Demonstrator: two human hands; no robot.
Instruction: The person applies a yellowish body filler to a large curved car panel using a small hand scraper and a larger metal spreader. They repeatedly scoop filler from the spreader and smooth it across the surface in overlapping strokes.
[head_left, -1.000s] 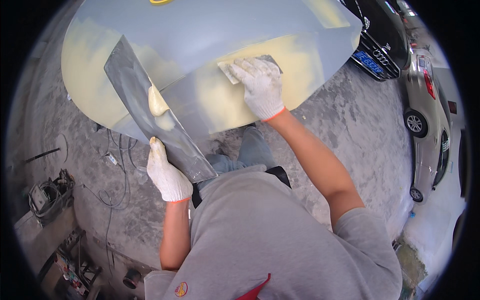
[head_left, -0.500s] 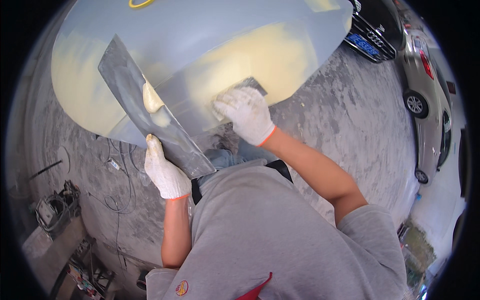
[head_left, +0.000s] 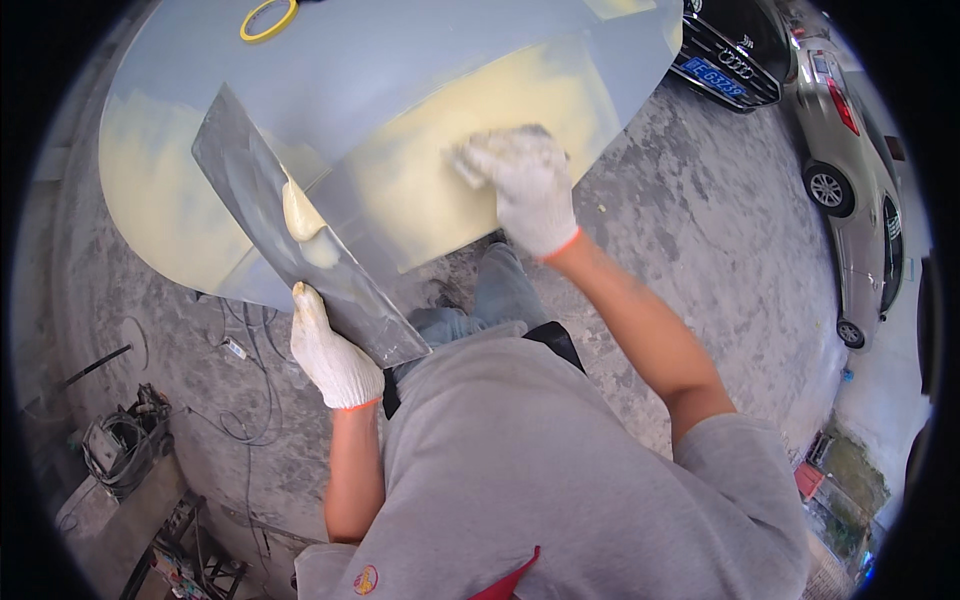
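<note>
My left hand (head_left: 332, 355), in a white glove, grips the lower end of a long grey metal board (head_left: 246, 190), tilted up to the left, with a lump of cream putty (head_left: 302, 210) on it. My gloved right hand (head_left: 525, 190) is closed on a small spreader (head_left: 465, 170), blurred and partly hidden by the fingers, over the big patch of pale yellow filler (head_left: 400, 200) on a grey-primed car panel (head_left: 230, 90). The board lies between me and the panel's left part, covering some of it.
A yellow tape roll (head_left: 268, 20) rests on the panel's upper part. A black car (head_left: 730, 50) and a silver car (head_left: 850, 140) stand at the right. Hoses and a machine (head_left: 125, 440) lie at lower left on the stained concrete floor (head_left: 680, 250).
My right hand moved down and left, then back up and right across the filler. The panel sits slightly farther left in the picture, and the tape roll shows more. My left hand keeps its grip.
</note>
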